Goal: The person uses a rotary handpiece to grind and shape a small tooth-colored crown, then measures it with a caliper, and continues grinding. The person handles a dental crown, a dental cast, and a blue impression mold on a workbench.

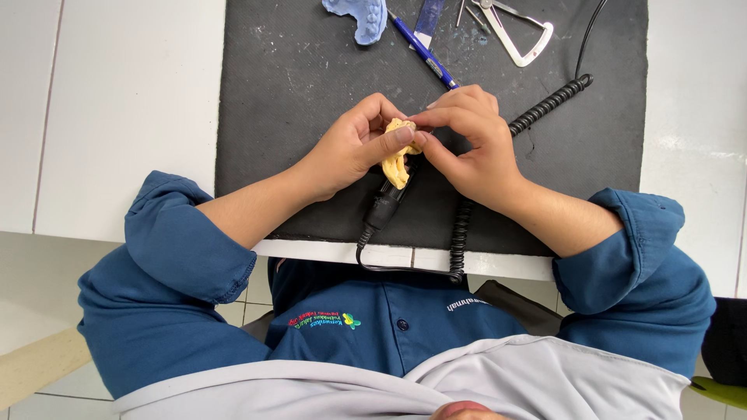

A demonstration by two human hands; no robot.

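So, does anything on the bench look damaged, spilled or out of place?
Only small things. The black mat carries pale dust smears and a small tear near the coiled cord. Both hands hold the yellow cast; the tools lie in order.

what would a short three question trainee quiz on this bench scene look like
1. True or false: both hands hold the yellow dental cast.
2. Which lies at the far edge of the dark grey mat? A) pale blue dental cast B) red cup C) green sponge
3. Fill in: the black coiled cable runs past the ___ hand.

Key
1. True: the left hand and the right hand both grip it.
2. A
3. right
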